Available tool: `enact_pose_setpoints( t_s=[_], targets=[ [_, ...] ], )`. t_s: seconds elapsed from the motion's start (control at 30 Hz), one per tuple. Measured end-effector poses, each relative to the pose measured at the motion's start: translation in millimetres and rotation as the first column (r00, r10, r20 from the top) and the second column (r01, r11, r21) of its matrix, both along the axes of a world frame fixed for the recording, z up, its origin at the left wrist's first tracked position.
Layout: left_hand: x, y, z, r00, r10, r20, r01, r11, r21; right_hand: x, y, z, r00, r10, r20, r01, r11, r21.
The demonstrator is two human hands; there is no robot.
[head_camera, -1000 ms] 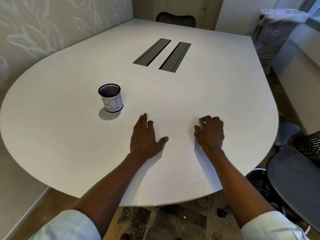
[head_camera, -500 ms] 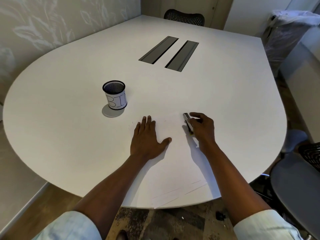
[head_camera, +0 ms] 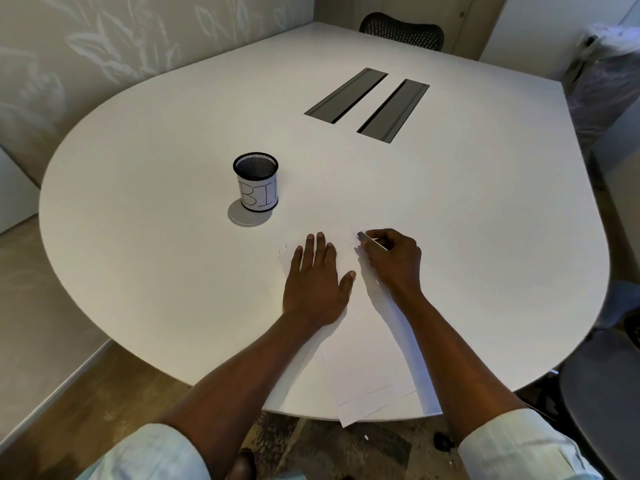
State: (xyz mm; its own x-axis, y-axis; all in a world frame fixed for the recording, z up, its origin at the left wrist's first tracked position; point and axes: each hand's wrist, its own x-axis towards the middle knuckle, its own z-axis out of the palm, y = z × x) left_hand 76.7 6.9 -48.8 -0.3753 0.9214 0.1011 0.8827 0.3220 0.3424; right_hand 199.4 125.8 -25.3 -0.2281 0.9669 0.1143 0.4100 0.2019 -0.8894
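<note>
White paper (head_camera: 367, 368) lies on the table (head_camera: 156, 271) at the near edge. There is more than one sheet, and the near ends stick out a little over the edge. A gray chair (head_camera: 602, 393) stands off the near right side of the table.

The left hand (head_camera: 315, 278) lies flat on the far part of the paper. Its fingers are straight and a bit spread, and the thumb points to the right. It presses the paper down and holds nothing.

The right hand (head_camera: 394, 261) is just to the right of it, also over the paper. Its fingers are curled around a thin gray tool (head_camera: 372, 241). The dark tip of the tool sticks out to the left, near the far end of the paper. I cannot tell if the tip touches the paper, or what kind of tool it is.

Farther back and to the left stands a black mesh cup (head_camera: 258, 183). It is upright, well apart from the hands. A white label on it says BIN.

Two dark slots (head_camera: 346, 95) lie side by side in the middle of the table. A black chair (head_camera: 401, 29) stands at the far edge. A bag (head_camera: 602, 71) stands past the far right corner.
</note>
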Motion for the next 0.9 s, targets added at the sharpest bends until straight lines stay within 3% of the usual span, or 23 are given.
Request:
enact_pose_setpoints(
  t_s=[0.2, 0.4, 0.9],
  targets=[
    [-1, 0, 2, 1.0, 0.024, 0.011, -0.024, 0.999, 0.037, -6, -12, -14, 0.995, -0.029, 0.097, 0.015, 0.989, 0.148],
    [-3, 0, 2, 0.997, 0.037, 0.063, -0.04, 0.998, 0.057, -12, -10, -14, 0.949, -0.052, 0.312, -0.024, 0.972, 0.234],
    [-2, 1, -1, 0.999, 0.027, 0.034, -0.029, 0.998, 0.048, -17, -12, -16, 0.882, -0.075, 0.466, -0.093, 0.941, 0.327]
  ],
)
